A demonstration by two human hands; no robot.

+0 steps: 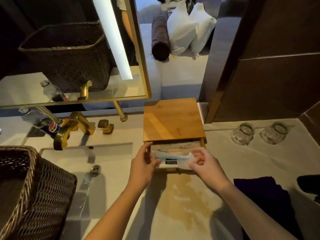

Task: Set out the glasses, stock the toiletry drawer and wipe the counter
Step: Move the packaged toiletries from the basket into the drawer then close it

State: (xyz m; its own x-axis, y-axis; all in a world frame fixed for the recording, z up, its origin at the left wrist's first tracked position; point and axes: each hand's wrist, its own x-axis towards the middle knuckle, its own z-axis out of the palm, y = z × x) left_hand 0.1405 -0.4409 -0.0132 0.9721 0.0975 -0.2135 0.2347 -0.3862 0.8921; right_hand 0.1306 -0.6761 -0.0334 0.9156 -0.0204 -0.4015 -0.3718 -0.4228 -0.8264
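Both hands are pinching a packet (173,159), left hand (144,163) and right hand (203,163) at opposite ends, its long axis lying crosswise directly over the open drawer (174,148), just beneath.

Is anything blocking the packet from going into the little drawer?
Nothing visible does. Both hands, left hand and right hand, hold the clear packet right over the open drawer of the wooden box. Other packets already lie inside.
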